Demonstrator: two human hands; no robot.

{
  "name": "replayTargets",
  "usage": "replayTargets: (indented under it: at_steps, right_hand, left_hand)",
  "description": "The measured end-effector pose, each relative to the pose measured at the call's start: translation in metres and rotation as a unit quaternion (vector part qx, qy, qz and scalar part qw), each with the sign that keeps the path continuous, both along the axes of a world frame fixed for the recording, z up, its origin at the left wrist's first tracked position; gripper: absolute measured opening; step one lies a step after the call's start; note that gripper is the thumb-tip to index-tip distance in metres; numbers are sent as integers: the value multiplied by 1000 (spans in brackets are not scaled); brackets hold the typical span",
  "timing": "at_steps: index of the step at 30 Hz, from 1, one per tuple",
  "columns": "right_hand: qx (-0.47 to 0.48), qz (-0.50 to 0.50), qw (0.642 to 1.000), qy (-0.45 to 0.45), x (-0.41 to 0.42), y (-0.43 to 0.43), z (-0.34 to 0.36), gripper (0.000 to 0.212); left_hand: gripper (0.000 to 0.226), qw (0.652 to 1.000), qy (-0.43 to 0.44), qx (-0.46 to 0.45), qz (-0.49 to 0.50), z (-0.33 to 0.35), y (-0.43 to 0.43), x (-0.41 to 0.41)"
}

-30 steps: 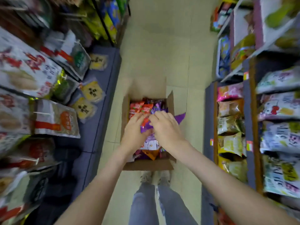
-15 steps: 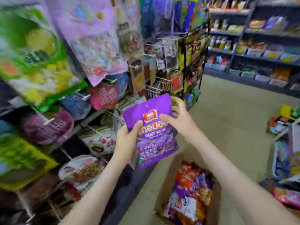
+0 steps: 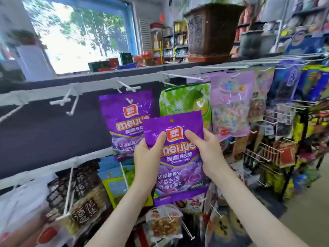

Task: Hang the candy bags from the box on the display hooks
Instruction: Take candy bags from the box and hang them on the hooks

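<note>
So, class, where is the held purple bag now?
In the head view's centre, the candy bag is gripped by left hand and right hand, overlapping the hanging purple bag.

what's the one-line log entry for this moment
phase: pre-hang | left hand: grips purple candy bag | right hand: grips same bag | hook: holds matching bag | not yet hung

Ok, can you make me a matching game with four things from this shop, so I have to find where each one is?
Things
1. front purple bag
2. back purple bag
3. green bag
4. brown pot

Places
A. standing on the shelf top
B. hanging leftmost in the top row
C. held by the left hand and the right hand
D. hanging between a purple bag and the pale lilac bag

Right pairs: 1-C, 2-B, 3-D, 4-A
</note>
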State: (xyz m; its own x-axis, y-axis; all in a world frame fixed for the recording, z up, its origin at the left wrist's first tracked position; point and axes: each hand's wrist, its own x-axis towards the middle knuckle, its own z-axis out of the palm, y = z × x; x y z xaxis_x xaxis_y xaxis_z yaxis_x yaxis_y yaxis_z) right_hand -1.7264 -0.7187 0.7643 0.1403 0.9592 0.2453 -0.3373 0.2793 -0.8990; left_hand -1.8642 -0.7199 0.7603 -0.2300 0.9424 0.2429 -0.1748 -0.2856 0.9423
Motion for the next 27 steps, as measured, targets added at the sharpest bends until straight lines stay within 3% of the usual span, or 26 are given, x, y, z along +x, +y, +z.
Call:
replayTargets:
  at_steps: [7,11,27]
  right_hand:
    - [32,58,998,-23,-47,20,37,10]
    - [40,74,996,-27,-65,28,52,10]
    - [3,80,997,-15,-76,43,47,9]
  left_hand:
    - [12,995,-6,20,93,32,3,-42]
    - [26,991,13,21,132,47,9,-60]
    - [24,986,36,13,164,47,23,-64]
